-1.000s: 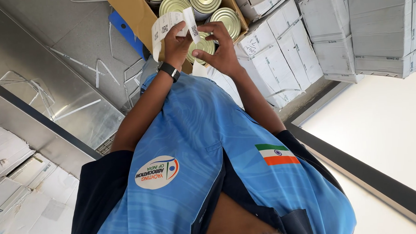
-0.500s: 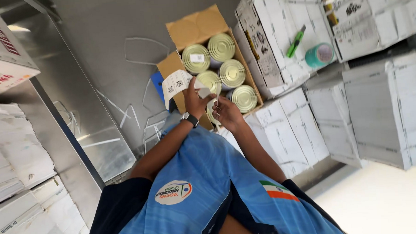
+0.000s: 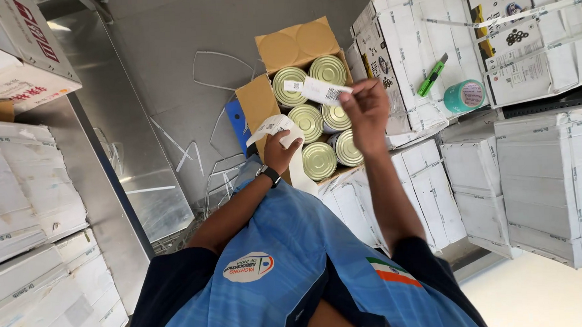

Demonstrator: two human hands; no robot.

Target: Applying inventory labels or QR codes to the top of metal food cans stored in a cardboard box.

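Observation:
An open brown cardboard box (image 3: 257,101) holds several tin cans (image 3: 319,160) with gold lids. My left hand (image 3: 279,152), with a black watch at the wrist, grips a white strip of label backing paper (image 3: 271,126) at the box's near left edge. My right hand (image 3: 366,113) is raised over the cans and pinches a white barcode label (image 3: 315,90) by one end. The label sticks out to the left above the cans. My blue shirt fills the bottom of the view.
Stacks of white strapped cartons (image 3: 540,172) rise on the right; a green utility knife (image 3: 433,76) and a teal tape roll (image 3: 465,96) lie on them. More white cartons (image 3: 24,195) and a steel panel (image 3: 146,143) stand at the left. Cut plastic straps (image 3: 192,155) lie beside the box.
My hands were together at the label strip. Now my right hand has pulled away up and right with one label peeled off, while my left hand keeps the strip. The view has tilted up.

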